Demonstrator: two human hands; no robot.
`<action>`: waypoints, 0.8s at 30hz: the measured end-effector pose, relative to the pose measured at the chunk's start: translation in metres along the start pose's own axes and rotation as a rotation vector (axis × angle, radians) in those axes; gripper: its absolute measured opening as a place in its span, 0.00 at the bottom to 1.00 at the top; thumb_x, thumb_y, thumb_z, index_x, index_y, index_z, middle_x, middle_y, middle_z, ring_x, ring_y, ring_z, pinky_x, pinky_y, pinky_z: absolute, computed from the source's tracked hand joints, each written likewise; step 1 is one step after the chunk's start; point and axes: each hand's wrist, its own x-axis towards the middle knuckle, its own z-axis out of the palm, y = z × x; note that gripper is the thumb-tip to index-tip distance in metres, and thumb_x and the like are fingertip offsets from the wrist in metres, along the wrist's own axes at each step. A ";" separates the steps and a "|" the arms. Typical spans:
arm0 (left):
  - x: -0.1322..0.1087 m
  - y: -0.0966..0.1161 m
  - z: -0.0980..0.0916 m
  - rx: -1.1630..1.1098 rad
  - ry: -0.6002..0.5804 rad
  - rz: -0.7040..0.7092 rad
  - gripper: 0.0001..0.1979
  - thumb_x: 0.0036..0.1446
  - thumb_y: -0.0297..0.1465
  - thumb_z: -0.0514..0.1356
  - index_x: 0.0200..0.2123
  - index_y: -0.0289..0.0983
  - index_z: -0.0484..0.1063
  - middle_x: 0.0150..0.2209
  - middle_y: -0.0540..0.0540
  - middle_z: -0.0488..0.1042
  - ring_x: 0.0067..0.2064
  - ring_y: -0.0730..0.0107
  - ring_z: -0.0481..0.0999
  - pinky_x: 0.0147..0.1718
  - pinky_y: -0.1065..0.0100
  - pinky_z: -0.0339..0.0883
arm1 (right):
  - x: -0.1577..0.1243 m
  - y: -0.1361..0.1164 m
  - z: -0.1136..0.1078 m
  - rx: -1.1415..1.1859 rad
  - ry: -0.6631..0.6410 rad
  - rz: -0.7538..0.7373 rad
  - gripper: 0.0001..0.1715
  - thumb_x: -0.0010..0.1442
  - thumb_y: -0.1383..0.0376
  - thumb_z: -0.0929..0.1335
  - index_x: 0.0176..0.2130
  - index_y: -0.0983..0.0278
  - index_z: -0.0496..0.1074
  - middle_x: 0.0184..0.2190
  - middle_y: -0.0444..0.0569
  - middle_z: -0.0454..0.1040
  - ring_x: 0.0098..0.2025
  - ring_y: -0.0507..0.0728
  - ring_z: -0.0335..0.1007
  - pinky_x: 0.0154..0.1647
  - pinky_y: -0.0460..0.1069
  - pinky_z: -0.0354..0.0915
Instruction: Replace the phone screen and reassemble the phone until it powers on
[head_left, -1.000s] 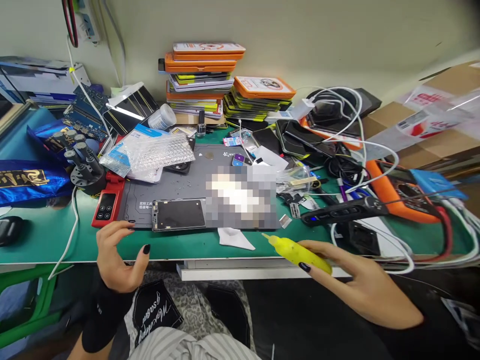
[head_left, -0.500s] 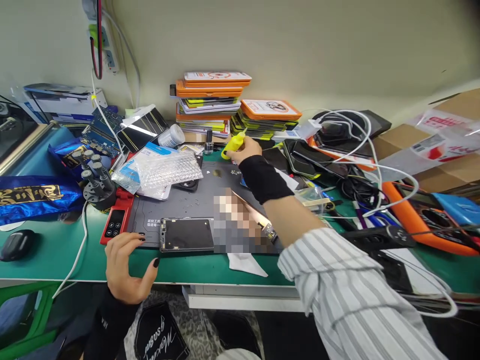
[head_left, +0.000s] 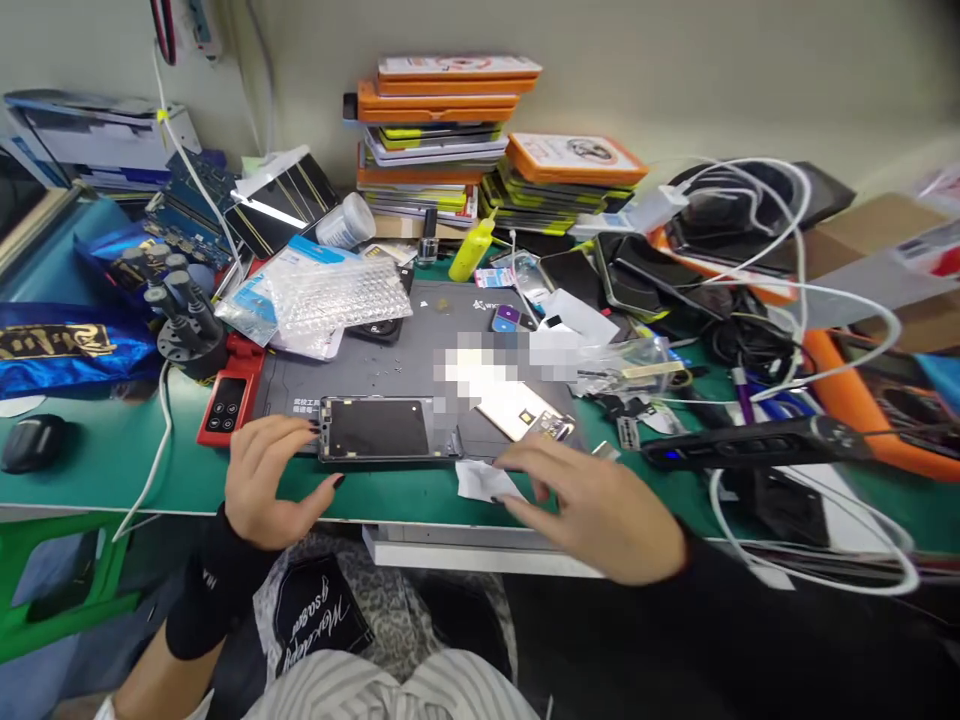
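Note:
My left hand (head_left: 274, 485) is open, its fingertips at the left end of a phone frame (head_left: 379, 428) that lies on the dark grey work mat (head_left: 289, 372). Over the right edge of a crumpled white tissue (head_left: 480, 482), my right hand (head_left: 592, 510) has its thumb and fingers apart; whether they touch the tissue I cannot tell. A phone screen (head_left: 517, 408) with a small circuit strip at its lower end lies slanted beyond that hand, its upper part hidden by blurred blocks. The yellow squeeze bottle (head_left: 471, 250) stands upright at the mat's back edge.
Orange and yellow cases (head_left: 442, 105) are stacked against the wall. Bubble wrap (head_left: 341, 300) covers the mat's back left, near a red device with buttons (head_left: 229, 398) and a tool holder (head_left: 184, 320). On the right are white cables (head_left: 799, 255) and a black pen-shaped tool (head_left: 757, 445).
My right hand has let go of the yellow bottle at the back and come down to the tissue. My left hand has moved up to the phone frame. The view has tilted downward.

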 end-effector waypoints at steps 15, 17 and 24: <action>0.027 0.004 0.043 0.091 -0.358 0.459 0.09 0.63 0.31 0.54 0.43 0.36 0.73 0.47 0.45 0.78 0.50 0.63 0.75 0.48 0.60 0.62 | -0.009 -0.009 0.004 0.367 0.287 0.312 0.09 0.58 0.68 0.65 0.40 0.58 0.69 0.30 0.46 0.77 0.30 0.56 0.76 0.29 0.49 0.73; 0.025 0.002 0.038 0.088 -0.343 0.467 0.09 0.63 0.29 0.55 0.42 0.36 0.73 0.47 0.47 0.79 0.49 0.64 0.75 0.50 0.60 0.62 | 0.012 -0.013 -0.002 0.333 0.374 0.279 0.09 0.57 0.69 0.66 0.37 0.57 0.72 0.32 0.48 0.77 0.31 0.57 0.76 0.30 0.50 0.72; 0.003 0.030 0.030 0.144 -0.382 0.239 0.12 0.62 0.30 0.55 0.45 0.32 0.73 0.50 0.41 0.76 0.52 0.59 0.72 0.52 0.57 0.61 | 0.078 -0.018 0.024 0.249 0.216 -0.072 0.12 0.57 0.72 0.63 0.32 0.61 0.75 0.33 0.49 0.80 0.35 0.56 0.78 0.38 0.51 0.74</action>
